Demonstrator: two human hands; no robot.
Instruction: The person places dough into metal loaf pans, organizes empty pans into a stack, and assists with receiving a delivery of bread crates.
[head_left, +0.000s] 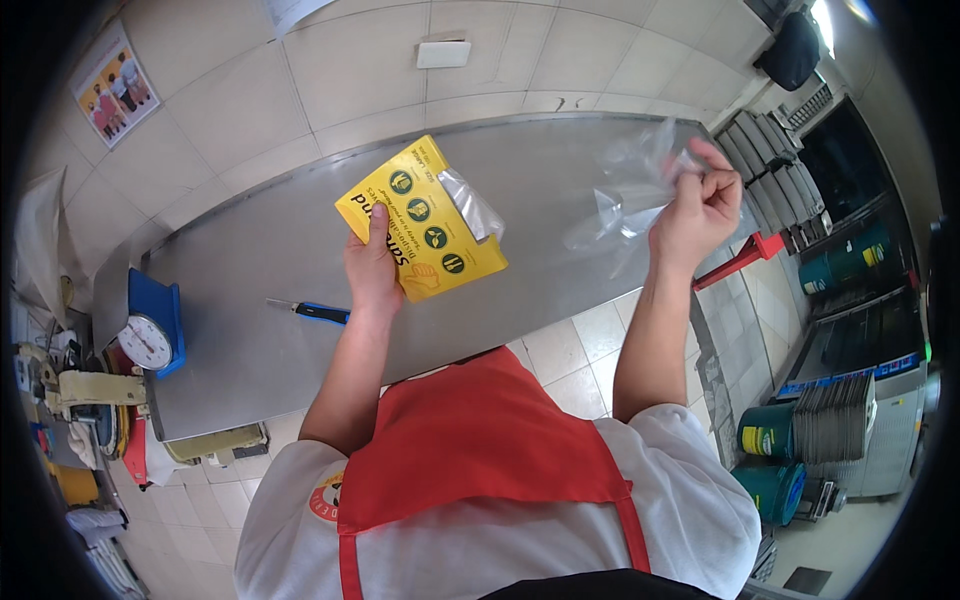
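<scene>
My left hand (375,262) grips a yellow cardboard box of disposable gloves (425,225), its thumb across the printed front. Clear plastic shows in the box's opening (472,205) along the upper right side. Off to the right, my right hand (697,205) is raised with its fingers pinched on a thin clear plastic glove (630,190), which hangs and spreads to the left of the fingers, partly blurred. On the steel table below the box lies a box cutter (320,312) with a blue and black handle, blade out to the left.
The steel table (235,270) runs along a tiled wall. A blue dial scale (155,325) stands at its left end. Past the right end are a red bracket-like piece (740,260), stacked trays (775,180) and green tubs (770,490).
</scene>
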